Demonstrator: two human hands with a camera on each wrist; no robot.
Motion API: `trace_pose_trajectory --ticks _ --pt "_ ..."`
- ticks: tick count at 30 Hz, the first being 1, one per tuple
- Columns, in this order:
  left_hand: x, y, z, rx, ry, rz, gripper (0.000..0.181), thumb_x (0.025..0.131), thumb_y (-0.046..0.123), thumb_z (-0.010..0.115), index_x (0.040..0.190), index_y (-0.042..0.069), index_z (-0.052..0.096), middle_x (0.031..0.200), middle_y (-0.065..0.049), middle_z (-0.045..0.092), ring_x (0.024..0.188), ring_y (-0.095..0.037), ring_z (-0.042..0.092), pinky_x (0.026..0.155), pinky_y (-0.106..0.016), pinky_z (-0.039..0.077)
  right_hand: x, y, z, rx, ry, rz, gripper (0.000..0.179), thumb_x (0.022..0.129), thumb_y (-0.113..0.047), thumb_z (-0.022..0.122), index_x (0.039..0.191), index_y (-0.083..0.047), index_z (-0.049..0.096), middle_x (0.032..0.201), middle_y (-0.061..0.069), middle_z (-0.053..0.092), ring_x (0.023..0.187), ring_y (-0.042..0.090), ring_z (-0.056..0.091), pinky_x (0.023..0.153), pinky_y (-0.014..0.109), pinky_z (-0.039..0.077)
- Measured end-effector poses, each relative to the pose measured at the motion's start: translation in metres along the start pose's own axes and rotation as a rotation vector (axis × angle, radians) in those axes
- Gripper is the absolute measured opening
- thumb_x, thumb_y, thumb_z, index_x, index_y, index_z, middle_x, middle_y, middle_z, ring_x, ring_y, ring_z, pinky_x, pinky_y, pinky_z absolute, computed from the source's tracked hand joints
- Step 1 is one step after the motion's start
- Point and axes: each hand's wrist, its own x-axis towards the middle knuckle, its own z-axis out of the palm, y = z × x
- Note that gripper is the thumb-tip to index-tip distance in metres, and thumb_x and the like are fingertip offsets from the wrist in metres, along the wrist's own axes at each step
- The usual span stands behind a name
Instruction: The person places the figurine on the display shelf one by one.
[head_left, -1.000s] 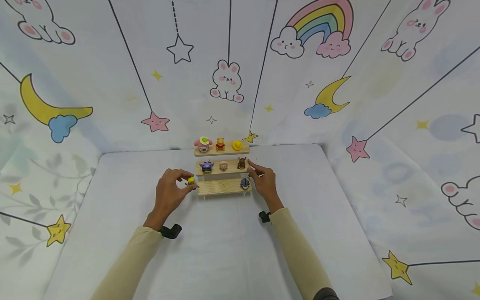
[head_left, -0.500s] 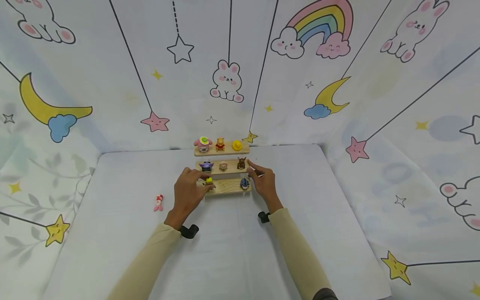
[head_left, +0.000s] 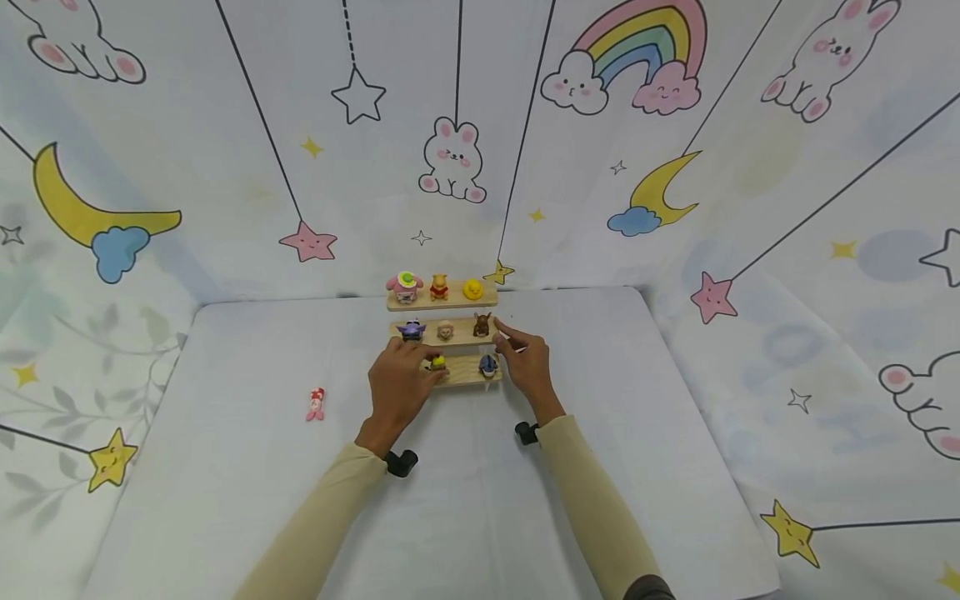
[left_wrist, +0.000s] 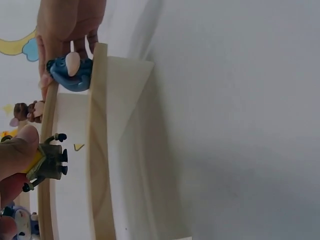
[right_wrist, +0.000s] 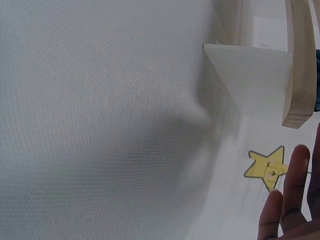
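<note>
My left hand (head_left: pixel 396 385) pinches a small yellow Minion figurine (head_left: pixel 438 362) between thumb and fingers, over the lowest plank of a three-tier wooden display shelf (head_left: pixel 468 377). In the left wrist view the Minion figurine (left_wrist: pixel 49 161) shows dark overalls, arms and feet. At the shelf's right end, my right hand (head_left: pixel 528 367) grips the end of the middle plank with thumb and index finger. Other fingers of the right hand (right_wrist: pixel 295 195) extend beside the lower plank. A blue figurine (head_left: pixel 488 365) stands at the lowest plank's right end, close to that hand.
On the middle plank sit a purple figurine (head_left: pixel 411 330), a beige one (head_left: pixel 446 331) and a brown one (head_left: pixel 482 325). The top plank bears a pink figurine (head_left: pixel 405 287), a Pooh figurine (head_left: pixel 438 287) and a yellow duck (head_left: pixel 472 289). A red-and-pink figurine (head_left: pixel 316 404) lies on the white table (head_left: pixel 247 433).
My left hand has moved right with the Minion figurine, from beside the shelf to over the lowest plank. This uncovered the red-and-pink figurine on the table. My right hand has stayed put.
</note>
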Motion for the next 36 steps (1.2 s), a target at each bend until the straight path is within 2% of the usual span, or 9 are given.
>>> trace_pose_trajectory --ticks 8,18,23,29,36 --pt "-0.005 0.003 0.010 0.036 0.005 0.014 0.043 0.071 0.032 0.101 0.106 0.016 0.083 0.098 -0.002 0.081 0.088 -0.024 0.063 0.073 -0.035 0.056 0.001 -0.001 0.000 0.004 0.001 0.023 0.039 0.102 -0.044 0.068 0.140 -0.035 0.069 0.104 0.016 0.082 0.090 0.031 0.076 0.067 0.027 0.051" --pt "-0.010 -0.002 0.012 -0.015 -0.031 0.000 0.050 0.072 0.034 0.100 0.115 0.018 0.080 0.103 0.000 0.081 0.093 -0.022 0.062 0.074 -0.036 0.059 0.001 0.000 0.001 -0.006 0.012 0.007 0.039 0.101 -0.045 0.067 0.139 -0.035 0.070 0.103 0.014 0.082 0.086 0.024 0.075 0.065 0.025 0.051" --pt "-0.011 -0.002 0.012 -0.040 -0.048 -0.027 0.051 0.073 0.033 0.099 0.116 0.016 0.079 0.106 -0.003 0.081 0.098 -0.024 0.063 0.075 -0.038 0.060 0.001 0.001 0.001 0.003 0.009 0.010 0.039 0.102 -0.044 0.068 0.139 -0.034 0.070 0.104 0.017 0.082 0.089 0.032 0.076 0.064 0.024 0.050" --pt "-0.011 -0.001 0.011 -0.073 -0.054 -0.044 0.048 0.073 0.030 0.100 0.115 0.017 0.080 0.105 -0.002 0.080 0.100 -0.024 0.064 0.075 -0.039 0.060 0.000 0.000 0.001 0.003 0.007 0.029 0.039 0.102 -0.046 0.067 0.139 -0.036 0.070 0.104 0.016 0.082 0.091 0.034 0.076 0.063 0.024 0.049" --pt "-0.012 -0.002 0.011 -0.105 -0.077 -0.067 0.046 0.076 0.027 0.098 0.117 0.018 0.079 0.107 -0.001 0.082 0.098 -0.023 0.064 0.067 -0.039 0.058 0.000 0.001 0.001 0.008 0.012 0.020 0.039 0.102 -0.045 0.068 0.139 -0.034 0.070 0.101 0.017 0.081 0.091 0.038 0.075 0.062 0.024 0.048"
